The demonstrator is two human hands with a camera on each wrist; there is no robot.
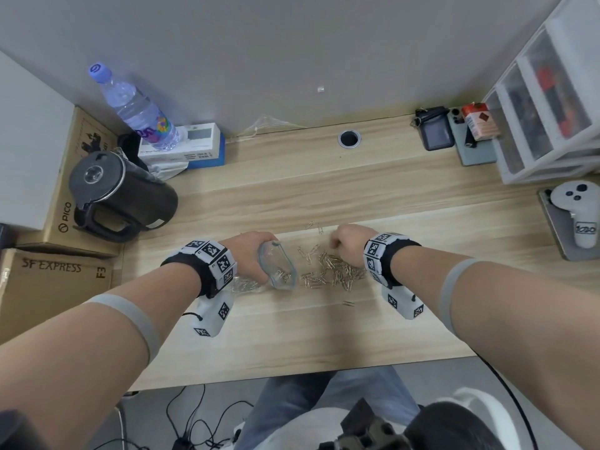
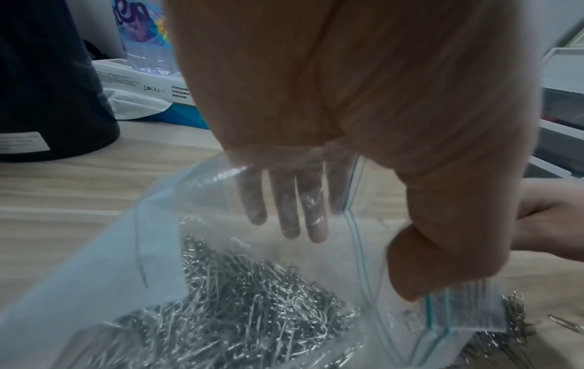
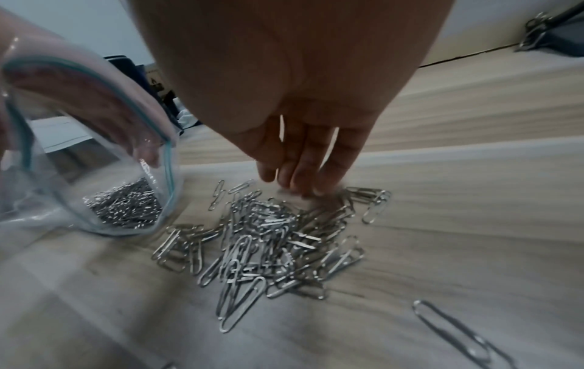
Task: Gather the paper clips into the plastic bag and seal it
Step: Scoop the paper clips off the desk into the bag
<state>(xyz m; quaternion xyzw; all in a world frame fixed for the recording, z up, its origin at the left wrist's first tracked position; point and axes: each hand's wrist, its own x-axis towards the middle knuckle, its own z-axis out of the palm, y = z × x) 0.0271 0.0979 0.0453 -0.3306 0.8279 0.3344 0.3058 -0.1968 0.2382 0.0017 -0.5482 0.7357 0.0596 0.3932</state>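
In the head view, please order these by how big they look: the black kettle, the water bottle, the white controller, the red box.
1. black kettle, clearly largest.
2. water bottle.
3. white controller; the wide-angle edge may distort it, so second and third are unsure.
4. red box, smallest.

bare forearms with grey bands (image 1: pixel 454 287); black wrist straps (image 1: pixel 207 264) carry white blocks printed with black square markers.

Head view looks steeply down from above onto the desk (image 1: pixel 324 190), both forearms in frame. Left wrist view sits close behind the palm, facing into the plastic bag (image 2: pixel 158 249). Right wrist view sits low, close over the paper clips (image 3: pixel 268 237). All three share the bag mouth and clip pile.
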